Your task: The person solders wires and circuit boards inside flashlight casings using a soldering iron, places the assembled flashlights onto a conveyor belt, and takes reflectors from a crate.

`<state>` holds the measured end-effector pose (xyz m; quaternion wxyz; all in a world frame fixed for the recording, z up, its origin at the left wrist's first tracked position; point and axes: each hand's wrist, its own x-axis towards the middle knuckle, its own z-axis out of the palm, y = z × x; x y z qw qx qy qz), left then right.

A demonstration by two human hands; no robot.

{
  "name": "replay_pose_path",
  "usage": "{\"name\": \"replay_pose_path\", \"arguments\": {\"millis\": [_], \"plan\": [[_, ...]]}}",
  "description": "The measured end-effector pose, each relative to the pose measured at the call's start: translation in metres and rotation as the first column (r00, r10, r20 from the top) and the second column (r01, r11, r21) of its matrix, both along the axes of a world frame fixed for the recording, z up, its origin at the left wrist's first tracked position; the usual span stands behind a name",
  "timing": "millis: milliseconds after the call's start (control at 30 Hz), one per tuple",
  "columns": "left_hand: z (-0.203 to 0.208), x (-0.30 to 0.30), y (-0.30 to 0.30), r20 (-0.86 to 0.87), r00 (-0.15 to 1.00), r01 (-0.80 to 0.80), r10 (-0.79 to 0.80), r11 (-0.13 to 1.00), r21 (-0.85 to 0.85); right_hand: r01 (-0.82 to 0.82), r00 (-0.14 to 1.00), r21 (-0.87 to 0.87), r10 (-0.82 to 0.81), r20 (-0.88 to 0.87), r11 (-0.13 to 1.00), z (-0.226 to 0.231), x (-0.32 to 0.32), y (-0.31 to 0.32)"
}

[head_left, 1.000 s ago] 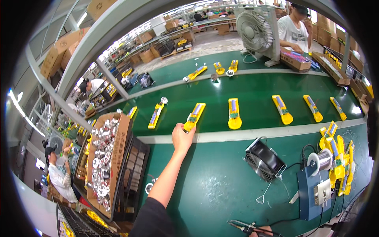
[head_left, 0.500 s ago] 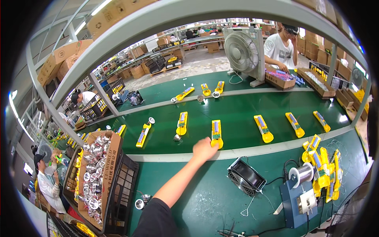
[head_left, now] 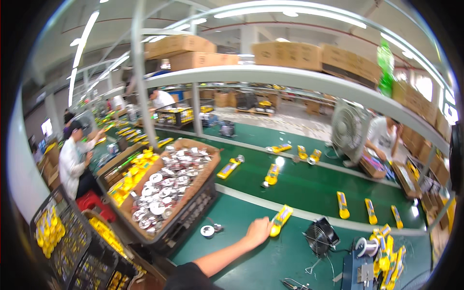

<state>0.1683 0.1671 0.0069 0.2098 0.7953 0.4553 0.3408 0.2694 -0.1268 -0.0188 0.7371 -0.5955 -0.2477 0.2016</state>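
My left hand (head_left: 259, 230) is closed on the near end of a yellow flashlight shell (head_left: 282, 216) with a pale insert along it. The shell is tilted, above the near bench by the conveyor's metal edge strip. My right hand is out of view. On the bench left of my hand lies a silvery reflector cup (head_left: 208, 231) with wires. To the right stands a small black fan (head_left: 320, 237). Beyond it are a solder wire spool (head_left: 367, 247) by a blue device (head_left: 354, 270) and a heap of yellow shells (head_left: 386, 261).
More yellow shells lie along the green conveyor (head_left: 309, 193). A black crate (head_left: 193, 211) at left holds cartons of reflectors and yellow parts. A metal shelf beam (head_left: 270, 75) crosses overhead, bearing cardboard boxes. Co-workers sit at far left and behind the large fan (head_left: 349, 130).
My left hand has drawn the shell off the conveyor toward the near bench. My view has swung left and up, showing more of the crates and shelf.
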Motion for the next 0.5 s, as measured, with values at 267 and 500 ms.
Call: {"name": "replay_pose_path", "arguments": {"millis": [267,500], "plan": [[-0.009,-0.15,-0.134,-0.149,0.988,-0.051,0.038,0.996,-0.08,0.012,0.997,-0.074,-0.006,0.078,0.997,-0.002,0.011,-0.003],[-0.019,-0.165,-0.135,-0.064,0.996,0.088,-0.068,0.922,0.377,-0.03,0.993,-0.02,0.032,0.118,0.999,0.002,0.007,0.002]]}}
